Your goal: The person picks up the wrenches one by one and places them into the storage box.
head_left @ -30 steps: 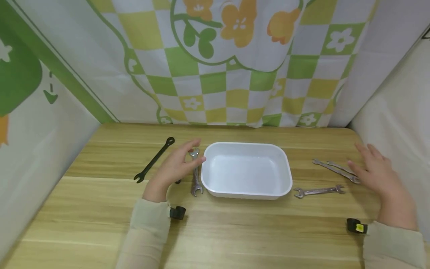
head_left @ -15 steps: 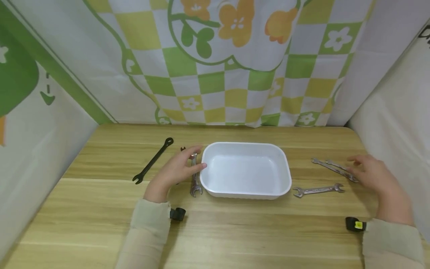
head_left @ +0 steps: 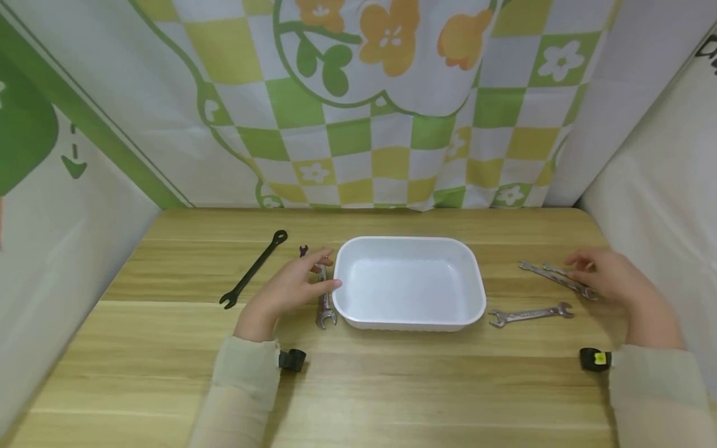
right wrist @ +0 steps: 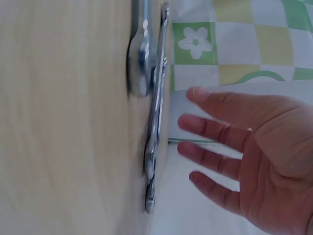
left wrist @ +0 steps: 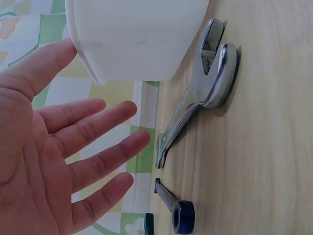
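My left hand [head_left: 287, 285] is at the left end of a white tub [head_left: 411, 283], thumb at its rim and fingers spread. Beneath that hand lies a silver open-end wrench [left wrist: 208, 73], partly hidden in the head view. A small dark wrench [left wrist: 182, 213] lies beside it. On the right, my right hand [head_left: 618, 280] hovers over two silver wrenches lying close together, one of them the longer wrench [head_left: 551, 277]. In the right wrist view its fingers [right wrist: 208, 154] are apart and hold nothing. Nearer the front lies another silver open-end wrench [head_left: 531, 315].
A long black combination wrench [head_left: 253, 269] lies at the far left of the wooden table [head_left: 392, 386]. Behind the table hangs a checked, flowered curtain [head_left: 372, 130]. Pale cloth walls [head_left: 666, 174] stand at both sides.
My right hand has moved left and lower, over the pair of silver wrenches, its fingers bending a little more. The left hand has shifted slightly downward at the tub's edge.
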Demonstrator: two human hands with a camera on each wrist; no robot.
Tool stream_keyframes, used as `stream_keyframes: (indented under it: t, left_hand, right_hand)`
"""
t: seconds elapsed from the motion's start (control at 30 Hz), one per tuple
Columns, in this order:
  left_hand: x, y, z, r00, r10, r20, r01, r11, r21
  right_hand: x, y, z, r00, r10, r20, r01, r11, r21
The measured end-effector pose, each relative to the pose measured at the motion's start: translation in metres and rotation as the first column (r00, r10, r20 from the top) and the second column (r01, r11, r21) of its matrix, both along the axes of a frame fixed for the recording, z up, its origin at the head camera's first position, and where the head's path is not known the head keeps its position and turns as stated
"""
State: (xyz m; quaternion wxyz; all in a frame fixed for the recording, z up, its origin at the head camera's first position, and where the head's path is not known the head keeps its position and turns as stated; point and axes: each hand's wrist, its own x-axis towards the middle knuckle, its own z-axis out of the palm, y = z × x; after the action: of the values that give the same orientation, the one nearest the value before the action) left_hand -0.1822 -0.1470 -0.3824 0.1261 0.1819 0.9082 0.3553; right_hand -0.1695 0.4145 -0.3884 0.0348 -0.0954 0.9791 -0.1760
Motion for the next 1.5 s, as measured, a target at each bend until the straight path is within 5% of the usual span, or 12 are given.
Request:
stream_keyframes:
  t: [0.13, 0.53, 1.17, 1.5]
  left_hand:
    - [0.0, 0.0, 0.002, 1.0, -0.007, -0.01, 0.007, 1.0, 0.002]
    - [-0.001, 0.0, 0.004, 1.0, -0.01, 0.003, 0.01, 1.0, 0.007]
    - [-0.003, -0.002, 0.004, 1.0, -0.003, 0.019, 0.003, 1.0, 0.025]
    - [0.0, -0.003, -0.001, 0.999, -0.011, 0.035, 0.009, 0.999, 0.042]
  right_hand:
    - [-0.006, 0.004, -0.004, 0.997, 0.061, -0.041, -0.061, 0.998, 0.007]
    - [-0.015, 0.013, -0.015, 0.992, 0.126, 0.006, -0.125, 0.992, -0.027]
    - [-0.038, 0.005, -0.007, 0.984, 0.135, 0.114, -0.144, 0.987, 0.077]
    - [-0.034, 0.0, -0.011, 0.974, 0.148, 0.173, -0.15, 0.989, -0.001]
